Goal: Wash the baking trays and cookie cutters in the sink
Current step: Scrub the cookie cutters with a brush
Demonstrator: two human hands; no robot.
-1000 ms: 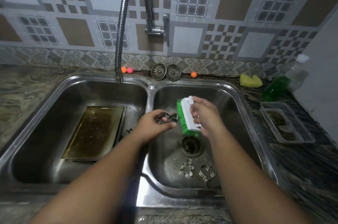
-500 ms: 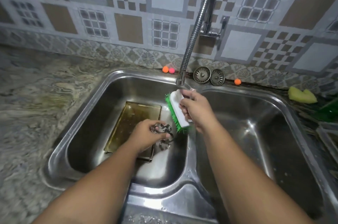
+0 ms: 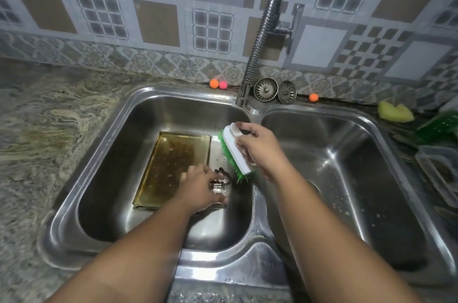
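A stained baking tray (image 3: 173, 166) lies flat on the floor of the left sink basin (image 3: 104, 154). My left hand (image 3: 198, 188) is low in that basin at the tray's right edge and pinches a shiny metal cookie cutter (image 3: 219, 187). A darker cutter outline (image 3: 224, 174) shows just beyond my fingers. My right hand (image 3: 257, 146) grips a scrub brush (image 3: 234, 151) with a white back and green bristles. It holds the brush tilted above the basin's right side, bristles facing left towards the cutter.
The flexible faucet (image 3: 262, 30) ends over the divider between the basins. Two drain strainers (image 3: 265, 89) and small orange and pink balls (image 3: 213, 83) sit on the back ledge. The right basin (image 3: 347, 178) holds nothing visible. A yellow sponge (image 3: 394, 112), a green bottle (image 3: 438, 126) and a plastic container (image 3: 438, 169) stand at the right.
Both hands moved from over the right basin to the left basin. My left hand then dropped lower beside the tray with the cutter. The brush stayed in my right hand.
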